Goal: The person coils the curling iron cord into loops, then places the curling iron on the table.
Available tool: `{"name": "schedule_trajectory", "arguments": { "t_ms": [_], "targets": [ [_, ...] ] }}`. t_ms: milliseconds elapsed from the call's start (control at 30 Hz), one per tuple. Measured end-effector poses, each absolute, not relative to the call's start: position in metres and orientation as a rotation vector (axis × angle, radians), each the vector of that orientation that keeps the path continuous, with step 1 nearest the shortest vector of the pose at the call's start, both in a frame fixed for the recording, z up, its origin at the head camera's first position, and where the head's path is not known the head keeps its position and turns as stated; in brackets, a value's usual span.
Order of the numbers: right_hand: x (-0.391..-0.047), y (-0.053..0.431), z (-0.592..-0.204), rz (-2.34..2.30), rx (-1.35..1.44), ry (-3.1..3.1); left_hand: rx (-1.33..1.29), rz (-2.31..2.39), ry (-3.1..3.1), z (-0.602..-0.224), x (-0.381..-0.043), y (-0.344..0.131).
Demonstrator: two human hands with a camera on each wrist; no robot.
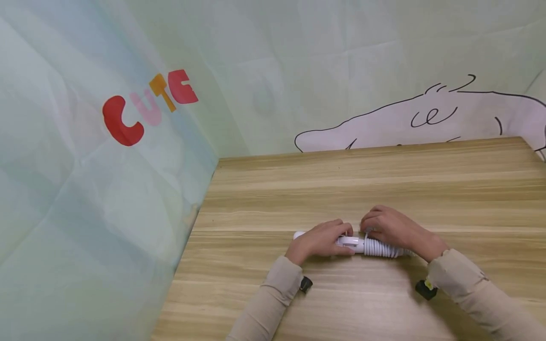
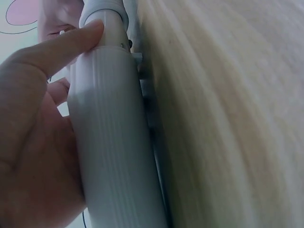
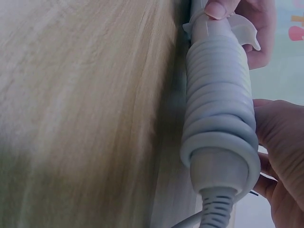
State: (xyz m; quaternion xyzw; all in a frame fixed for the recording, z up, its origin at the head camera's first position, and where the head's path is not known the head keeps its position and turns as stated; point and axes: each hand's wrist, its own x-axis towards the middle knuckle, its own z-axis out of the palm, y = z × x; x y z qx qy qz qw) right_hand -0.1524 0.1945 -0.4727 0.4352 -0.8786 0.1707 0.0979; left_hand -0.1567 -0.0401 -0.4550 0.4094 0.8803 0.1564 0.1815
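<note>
A white curling iron (image 1: 359,246) lies across the wooden table, its power cord (image 1: 379,248) wound in tight coils around the handle. My left hand (image 1: 322,239) grips the iron's body, the thumb along its near side and the fingers over the far side. In the left wrist view the ribbed white barrel (image 2: 111,137) runs beside the palm. At the coils, my right hand (image 1: 394,228) pinches a piece of the cord with curled fingers. The right wrist view shows the cord's ridged sleeve (image 3: 216,209) leaving the handle end; the right fingertips are partly hidden behind the coils.
The wood-grain table (image 1: 273,199) reaches back to a pale printed backdrop (image 1: 273,94) with a cartoon outline. Another backdrop panel (image 1: 51,189) with coloured letters borders the left side. Dark wrist cameras hang beneath both beige sleeves (image 1: 266,298).
</note>
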Motion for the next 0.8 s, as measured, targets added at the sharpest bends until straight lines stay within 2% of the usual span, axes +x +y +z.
{"name": "schedule_trajectory", "arguments": {
  "t_ms": [800],
  "targets": [
    [-0.1524, 0.1971, -0.474, 0.485, 1.307, -2.554, 1.141, 0.436, 2.402, -0.4477, -0.1596, -0.0385]
  ]
}}
